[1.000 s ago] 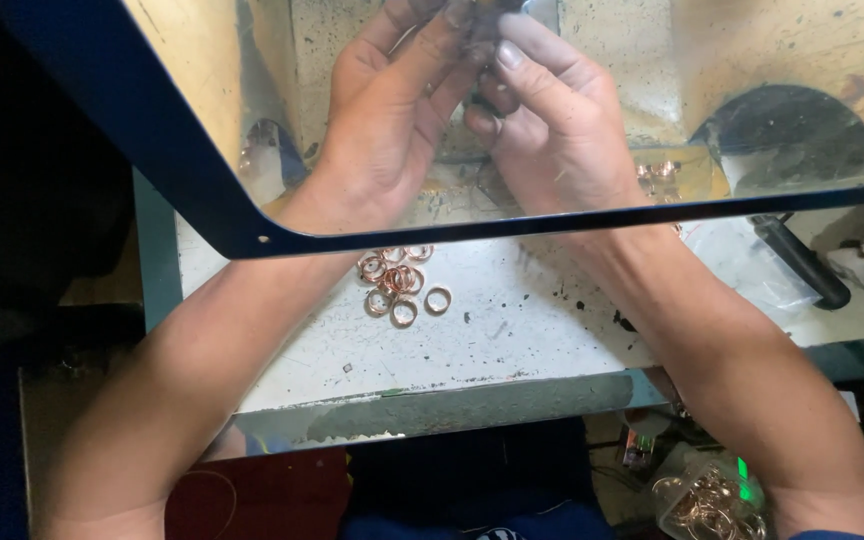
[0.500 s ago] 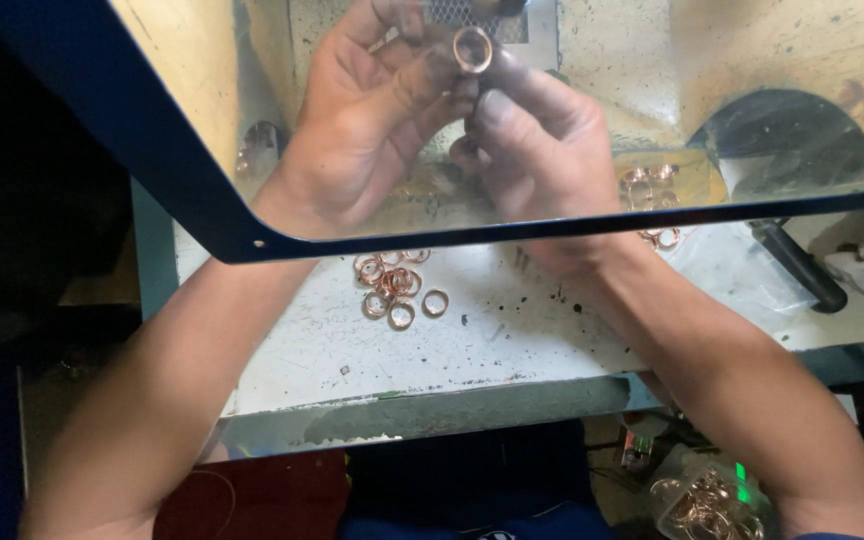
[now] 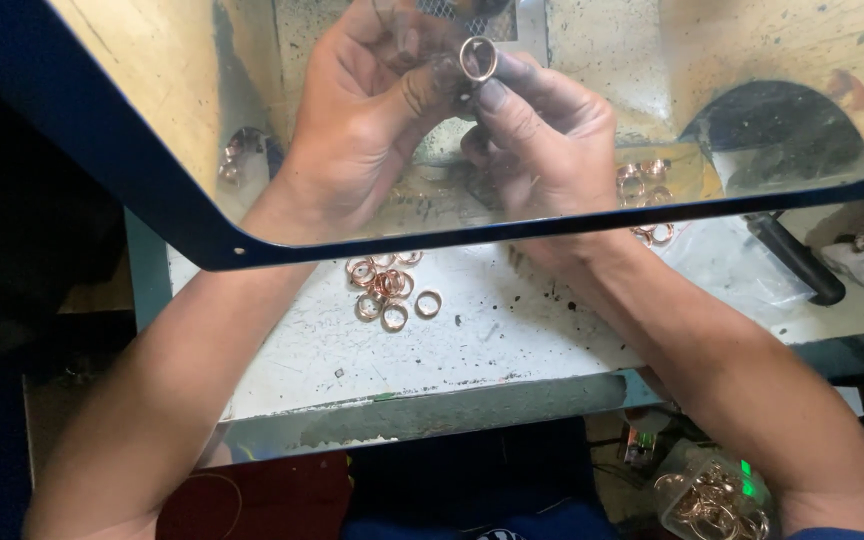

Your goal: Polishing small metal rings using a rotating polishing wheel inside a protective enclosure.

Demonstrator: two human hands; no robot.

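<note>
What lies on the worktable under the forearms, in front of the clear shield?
A loose cluster of copper-coloured rings lies on the white worktable. More rings show behind the shield, partly covered by the right hand.

Behind a clear shield with a dark blue frame (image 3: pixel 152 190), the left hand (image 3: pixel 357 120) and right hand (image 3: pixel 542 135) meet at the far side; together their fingers (image 3: pixel 442 80) pinch 1 copper-coloured ring (image 3: pixel 478 58), held up on edge; on the white, speckled tabletop (image 3: pixel 512 330) nearer in, a small cluster of rings (image 3: pixel 389 290) lies; more rings (image 3: pixel 647 185) lie right of the hands; a clear container of rings (image 3: pixel 712 500) sits at the near right.
</note>
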